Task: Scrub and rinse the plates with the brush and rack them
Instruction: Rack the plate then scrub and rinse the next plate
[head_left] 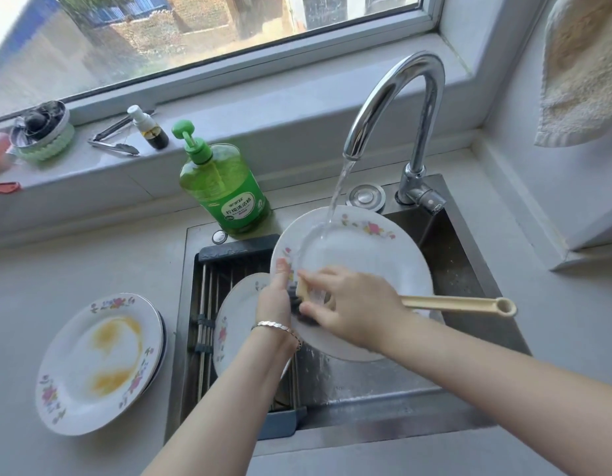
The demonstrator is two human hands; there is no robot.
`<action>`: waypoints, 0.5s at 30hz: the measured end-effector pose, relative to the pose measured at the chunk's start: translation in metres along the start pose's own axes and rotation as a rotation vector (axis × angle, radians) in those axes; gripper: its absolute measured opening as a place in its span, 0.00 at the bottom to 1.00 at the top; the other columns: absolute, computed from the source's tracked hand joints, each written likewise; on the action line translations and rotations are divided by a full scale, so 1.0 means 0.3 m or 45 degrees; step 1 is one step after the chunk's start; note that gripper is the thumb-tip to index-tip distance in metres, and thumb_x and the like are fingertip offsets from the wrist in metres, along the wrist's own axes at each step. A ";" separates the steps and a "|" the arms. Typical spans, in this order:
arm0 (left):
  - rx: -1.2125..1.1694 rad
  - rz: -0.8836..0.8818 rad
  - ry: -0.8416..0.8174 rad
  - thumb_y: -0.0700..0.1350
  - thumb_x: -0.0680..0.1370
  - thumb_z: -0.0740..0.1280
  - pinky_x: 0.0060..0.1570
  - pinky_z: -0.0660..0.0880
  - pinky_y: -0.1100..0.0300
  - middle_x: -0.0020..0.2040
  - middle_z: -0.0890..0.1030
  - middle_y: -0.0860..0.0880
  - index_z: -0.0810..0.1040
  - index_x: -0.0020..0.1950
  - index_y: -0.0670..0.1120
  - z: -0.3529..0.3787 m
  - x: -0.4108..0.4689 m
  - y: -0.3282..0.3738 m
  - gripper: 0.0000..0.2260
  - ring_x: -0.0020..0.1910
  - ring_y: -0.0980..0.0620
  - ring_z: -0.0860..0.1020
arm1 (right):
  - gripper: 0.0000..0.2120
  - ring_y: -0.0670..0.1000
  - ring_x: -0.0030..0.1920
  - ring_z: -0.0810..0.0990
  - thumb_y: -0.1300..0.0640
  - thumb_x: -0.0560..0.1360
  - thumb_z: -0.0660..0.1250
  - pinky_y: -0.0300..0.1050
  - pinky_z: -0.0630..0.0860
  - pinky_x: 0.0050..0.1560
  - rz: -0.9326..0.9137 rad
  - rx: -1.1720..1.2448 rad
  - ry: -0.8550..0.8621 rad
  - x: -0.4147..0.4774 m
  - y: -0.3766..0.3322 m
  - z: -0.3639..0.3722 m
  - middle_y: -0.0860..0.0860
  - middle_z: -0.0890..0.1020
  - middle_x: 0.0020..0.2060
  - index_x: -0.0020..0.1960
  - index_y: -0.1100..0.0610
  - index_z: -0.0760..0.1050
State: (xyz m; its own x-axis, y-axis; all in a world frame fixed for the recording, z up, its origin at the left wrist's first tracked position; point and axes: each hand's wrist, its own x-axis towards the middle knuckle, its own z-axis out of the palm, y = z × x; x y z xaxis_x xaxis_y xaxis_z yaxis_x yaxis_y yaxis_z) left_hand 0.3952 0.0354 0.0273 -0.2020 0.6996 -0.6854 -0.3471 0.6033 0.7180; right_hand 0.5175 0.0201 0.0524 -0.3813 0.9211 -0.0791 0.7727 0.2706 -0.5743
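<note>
Plate (pixel 366 249) under running water (pixel 335 194) over the sink (pixel 462 269)
Left hand (pixel 275 297) grips its rim; right hand (pixel 352 307) clasps the brush (pixel 452 302) against its face; soiled plates (pixel 102 362) lie on the surface (pixel 57 269) at left

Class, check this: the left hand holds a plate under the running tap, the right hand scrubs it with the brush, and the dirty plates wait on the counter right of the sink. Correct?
The head view shows the dirty plates on the counter left of the sink, not right. Left hand on plate, right hand on brush: correct.
</note>
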 end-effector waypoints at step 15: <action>0.491 0.124 0.055 0.52 0.79 0.61 0.38 0.72 0.58 0.40 0.77 0.40 0.77 0.45 0.38 0.015 -0.019 0.021 0.17 0.38 0.46 0.75 | 0.23 0.46 0.65 0.70 0.43 0.75 0.62 0.43 0.68 0.58 0.137 0.073 0.127 0.144 0.053 -0.050 0.42 0.72 0.65 0.70 0.42 0.66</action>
State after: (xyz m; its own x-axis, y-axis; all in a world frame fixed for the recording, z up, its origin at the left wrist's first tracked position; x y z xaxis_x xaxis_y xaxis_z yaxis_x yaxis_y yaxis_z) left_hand 0.3984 0.0370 0.0363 -0.2584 0.7486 -0.6106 0.0430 0.6403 0.7669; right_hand 0.5210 0.0684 0.0521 -0.2434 0.9679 -0.0626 0.7747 0.1551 -0.6130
